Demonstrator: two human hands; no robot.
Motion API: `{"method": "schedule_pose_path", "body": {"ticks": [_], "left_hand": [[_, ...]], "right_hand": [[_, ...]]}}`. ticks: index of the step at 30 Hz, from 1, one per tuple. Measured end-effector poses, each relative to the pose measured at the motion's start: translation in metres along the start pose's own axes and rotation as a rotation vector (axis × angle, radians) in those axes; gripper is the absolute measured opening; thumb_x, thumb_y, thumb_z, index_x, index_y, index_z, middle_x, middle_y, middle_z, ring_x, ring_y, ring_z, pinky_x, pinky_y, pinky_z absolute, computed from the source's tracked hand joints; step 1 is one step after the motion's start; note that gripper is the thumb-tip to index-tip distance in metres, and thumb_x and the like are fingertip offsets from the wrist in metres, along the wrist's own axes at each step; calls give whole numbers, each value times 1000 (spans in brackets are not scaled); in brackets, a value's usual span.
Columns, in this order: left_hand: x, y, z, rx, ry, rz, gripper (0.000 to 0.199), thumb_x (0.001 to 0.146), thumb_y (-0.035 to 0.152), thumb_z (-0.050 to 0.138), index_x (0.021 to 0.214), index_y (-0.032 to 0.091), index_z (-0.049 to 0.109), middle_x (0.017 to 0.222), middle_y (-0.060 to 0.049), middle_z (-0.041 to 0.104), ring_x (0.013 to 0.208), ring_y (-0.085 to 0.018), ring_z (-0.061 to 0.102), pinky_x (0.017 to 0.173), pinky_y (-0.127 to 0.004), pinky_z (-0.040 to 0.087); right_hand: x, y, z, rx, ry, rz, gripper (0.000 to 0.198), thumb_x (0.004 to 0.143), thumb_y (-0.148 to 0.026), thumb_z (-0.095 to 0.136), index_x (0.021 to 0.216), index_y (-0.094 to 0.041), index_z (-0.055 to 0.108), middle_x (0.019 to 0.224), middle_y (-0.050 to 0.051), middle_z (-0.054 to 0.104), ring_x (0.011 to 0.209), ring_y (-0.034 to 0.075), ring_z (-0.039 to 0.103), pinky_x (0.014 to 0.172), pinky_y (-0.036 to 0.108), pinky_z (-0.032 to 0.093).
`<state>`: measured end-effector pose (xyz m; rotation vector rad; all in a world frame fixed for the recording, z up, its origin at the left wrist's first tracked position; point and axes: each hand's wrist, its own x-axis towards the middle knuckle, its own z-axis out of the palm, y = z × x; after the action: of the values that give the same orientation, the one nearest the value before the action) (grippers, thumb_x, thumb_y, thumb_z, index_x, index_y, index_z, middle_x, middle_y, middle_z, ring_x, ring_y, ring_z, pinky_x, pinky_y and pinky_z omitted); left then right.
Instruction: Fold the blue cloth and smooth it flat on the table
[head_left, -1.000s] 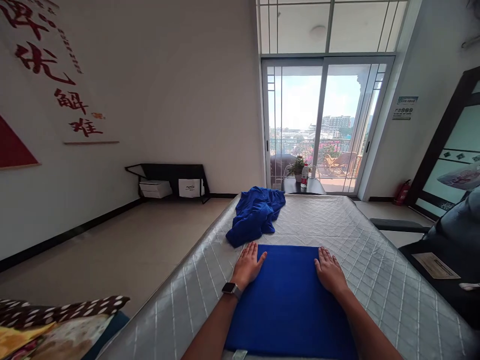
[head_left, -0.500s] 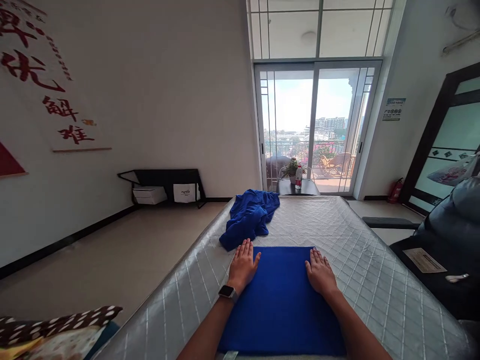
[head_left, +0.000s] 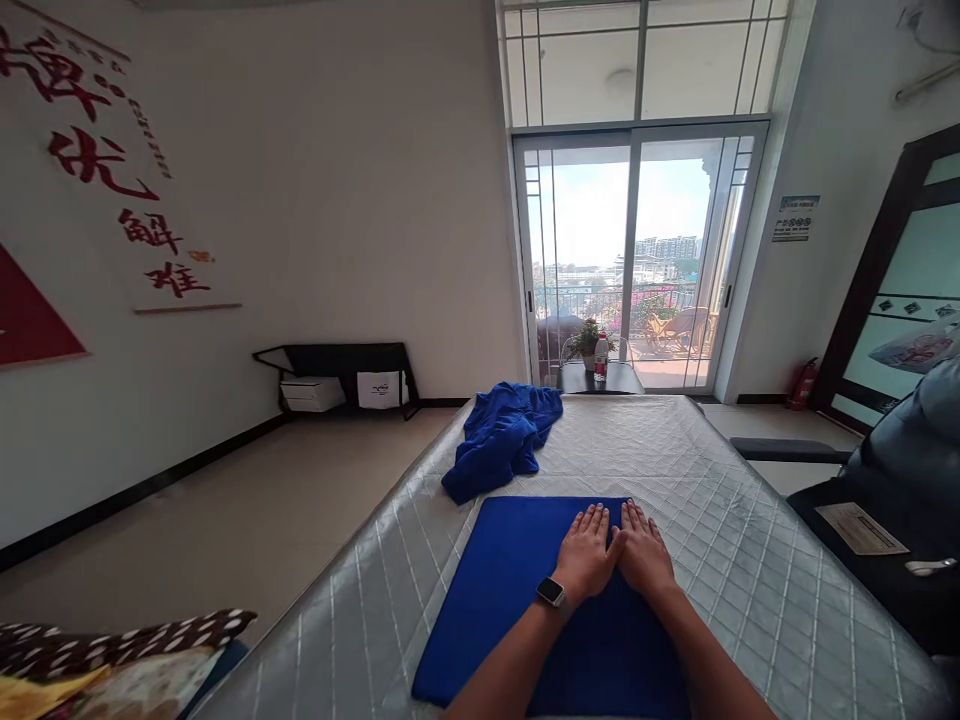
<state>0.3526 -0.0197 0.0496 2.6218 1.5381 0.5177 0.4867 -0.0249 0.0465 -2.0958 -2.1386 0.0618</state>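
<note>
A smooth blue cloth [head_left: 487,600], folded into a flat rectangle, lies on the grey quilted mattress [head_left: 757,560] in front of me. My left hand [head_left: 589,552] rests palm down on its right half, fingers stretched forward, a watch [head_left: 550,592] on the wrist. Right beside it, my right hand [head_left: 643,548] lies flat along the cloth's far right edge, and the thumbs meet. Neither hand grips anything. Beyond the cloth's far left corner sits a crumpled blue cloth [head_left: 504,438]. My forearms hide part of the near right of the folded cloth.
A small black table [head_left: 622,378] with a bottle [head_left: 601,358] and a potted plant [head_left: 589,343] stands past the mattress's far end. To the right is a dark chair [head_left: 900,480] with a card on it. Patterned fabric [head_left: 150,660] lies at lower left.
My left hand has moved right across the folded cloth, from its left edge to beside my right hand. My right hand has stayed nearly in place. The view has shifted slightly.
</note>
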Motion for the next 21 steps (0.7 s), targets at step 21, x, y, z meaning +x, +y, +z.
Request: {"method": "schedule_pose_path", "body": {"ticks": [21], "left_hand": [[-76,-160,-50,146,67,-339,90,95,68,8,150,1,32,156,-19,32,146,-28,27,119,-44,24]], "right_hand": [[2,-3,-1,16,-11,24,65,99,-40,14,155,-7,16,162,8,15,149,19,11,120,38,7]]}}
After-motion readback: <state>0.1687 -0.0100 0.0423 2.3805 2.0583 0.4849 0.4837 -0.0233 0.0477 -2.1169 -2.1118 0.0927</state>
